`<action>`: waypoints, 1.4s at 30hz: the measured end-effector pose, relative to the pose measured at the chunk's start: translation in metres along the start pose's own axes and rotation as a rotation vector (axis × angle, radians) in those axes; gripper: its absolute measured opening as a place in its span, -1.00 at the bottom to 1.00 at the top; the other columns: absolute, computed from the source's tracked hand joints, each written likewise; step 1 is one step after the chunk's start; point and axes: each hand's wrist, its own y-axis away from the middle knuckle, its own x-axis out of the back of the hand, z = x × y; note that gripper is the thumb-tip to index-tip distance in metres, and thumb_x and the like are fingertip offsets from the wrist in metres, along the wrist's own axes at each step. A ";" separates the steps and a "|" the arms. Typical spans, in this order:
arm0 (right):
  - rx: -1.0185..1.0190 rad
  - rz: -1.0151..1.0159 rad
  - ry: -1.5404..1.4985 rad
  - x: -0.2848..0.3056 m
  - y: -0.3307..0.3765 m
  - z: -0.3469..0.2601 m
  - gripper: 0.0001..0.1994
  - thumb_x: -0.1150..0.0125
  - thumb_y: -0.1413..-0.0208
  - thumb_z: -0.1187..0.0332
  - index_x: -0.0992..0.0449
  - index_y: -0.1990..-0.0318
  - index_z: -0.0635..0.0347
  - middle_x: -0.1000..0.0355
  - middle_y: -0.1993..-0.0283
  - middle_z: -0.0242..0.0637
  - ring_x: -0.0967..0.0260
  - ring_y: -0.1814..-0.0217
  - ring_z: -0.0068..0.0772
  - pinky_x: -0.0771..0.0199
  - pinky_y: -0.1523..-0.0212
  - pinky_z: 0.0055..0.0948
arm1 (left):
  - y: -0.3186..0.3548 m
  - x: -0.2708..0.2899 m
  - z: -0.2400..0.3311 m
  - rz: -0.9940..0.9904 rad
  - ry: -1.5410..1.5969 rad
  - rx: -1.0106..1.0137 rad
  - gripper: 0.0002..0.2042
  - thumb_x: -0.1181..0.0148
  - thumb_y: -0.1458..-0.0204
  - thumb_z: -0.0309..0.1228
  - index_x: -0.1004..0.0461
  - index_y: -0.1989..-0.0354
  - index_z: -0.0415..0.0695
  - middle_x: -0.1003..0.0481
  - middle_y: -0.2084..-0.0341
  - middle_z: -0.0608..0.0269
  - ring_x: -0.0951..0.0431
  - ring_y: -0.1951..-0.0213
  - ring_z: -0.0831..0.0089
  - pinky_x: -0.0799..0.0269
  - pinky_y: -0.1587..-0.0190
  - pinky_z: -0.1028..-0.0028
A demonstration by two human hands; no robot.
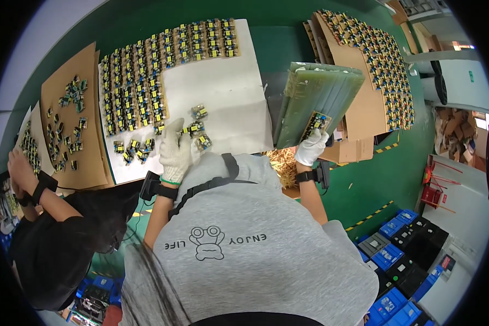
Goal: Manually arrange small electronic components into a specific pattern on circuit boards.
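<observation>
My left hand [174, 151], in a white knit glove, rests low over a white board [217, 87] with its thumb and fingers apart. Its fingertips are beside a small circuit board [194, 128] with yellow-topped parts; whether they touch it I cannot tell. Two similar boards lie close by. On the right, my gloved right hand [312, 148] grips the lower end of a circuit board strip [316, 125]. That strip is held against the face of a tilted, greenish translucent plastic panel stack [320, 92].
Rows of circuit boards [171, 46] cover the white board's far and left parts. Loose boards [134, 151] lie left of my left hand. Cardboard [358, 103] at right carries more boards. At left, a co-worker's hand [22, 171] is over boards. Blue crates [387, 255] stand lower right.
</observation>
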 end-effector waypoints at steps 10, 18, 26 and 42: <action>0.056 0.192 -0.103 -0.016 0.024 0.018 -0.69 0.26 -0.27 0.32 -0.27 0.06 0.43 -0.34 0.34 -0.31 -0.24 0.36 -0.45 -0.31 0.24 -0.51 | -0.010 0.004 0.021 -0.109 -0.052 -0.176 -0.66 -0.05 0.07 -0.45 -0.37 0.07 -0.27 -0.45 0.23 -0.04 -0.48 0.26 0.14 -0.40 0.18 0.33; -0.441 -0.418 -1.167 0.012 0.061 -0.075 -0.50 0.08 -0.18 0.00 -0.14 -0.14 0.13 -0.32 0.10 -0.22 -0.34 0.08 -0.32 -0.40 0.07 -0.33 | -0.012 -0.024 0.109 -0.726 0.265 -0.192 -0.50 -0.27 0.13 -0.39 -0.30 -0.03 -0.24 -0.44 0.24 0.17 -0.41 0.40 0.55 -0.38 0.28 0.52; 0.349 -0.242 -0.250 0.029 0.036 -0.096 -0.58 0.02 -0.15 0.23 -0.22 -0.06 0.36 -0.33 0.08 -0.12 -0.32 0.10 -0.28 -0.34 0.08 -0.31 | -0.013 -0.022 0.116 -0.651 0.144 -0.405 -0.71 -0.25 0.17 -0.38 -0.45 0.24 -0.23 -0.44 0.46 0.15 -0.49 0.36 0.29 -0.39 0.31 0.40; 0.045 -0.157 -0.321 0.011 0.012 -0.016 -0.78 -0.17 -0.08 0.39 -0.34 0.20 0.34 -0.39 0.31 -0.24 -0.31 0.31 -0.45 -0.35 0.23 -0.45 | -0.030 -0.022 0.114 -0.408 0.041 -0.544 -0.14 -0.32 0.23 -0.33 0.04 -0.27 -0.19 -0.31 0.01 -0.07 -0.49 0.32 0.20 -0.42 0.20 0.30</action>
